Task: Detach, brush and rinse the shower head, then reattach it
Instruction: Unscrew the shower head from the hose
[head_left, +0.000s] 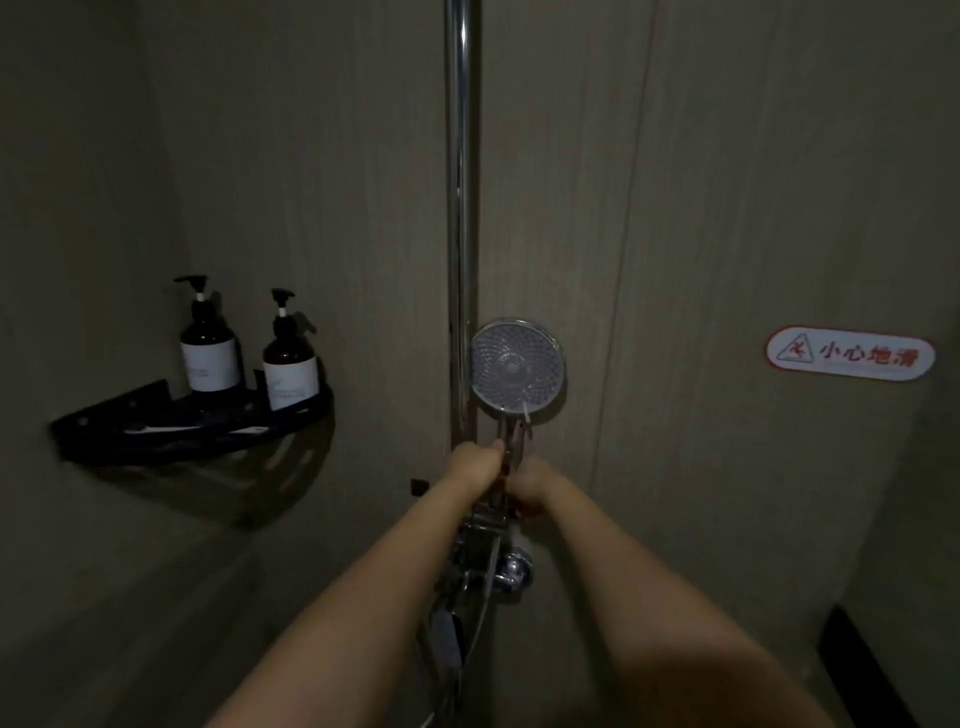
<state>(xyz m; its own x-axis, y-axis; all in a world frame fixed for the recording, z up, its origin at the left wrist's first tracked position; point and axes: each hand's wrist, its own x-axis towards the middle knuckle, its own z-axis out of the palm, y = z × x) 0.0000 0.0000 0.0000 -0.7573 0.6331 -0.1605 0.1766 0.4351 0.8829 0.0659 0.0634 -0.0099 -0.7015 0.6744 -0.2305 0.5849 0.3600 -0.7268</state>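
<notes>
The round shower head (517, 368) faces me with its nozzle plate, just right of the chrome riser pipe (460, 218). Its chrome handle runs down between my hands. My left hand (475, 462) grips the handle from the left, thumb up against it. My right hand (527, 486) wraps the lower handle from the right, near the bracket. Below them sit the chrome mixer fitting (511, 571) and the hose (480, 618), partly hidden by my forearms.
A black corner shelf (171, 426) on the left wall carries two dark pump bottles (210, 345) (290, 358). A red and white slip warning sign (849, 354) is stuck on the right wall. The room is dim, and a dark strip (867, 670) shows at lower right.
</notes>
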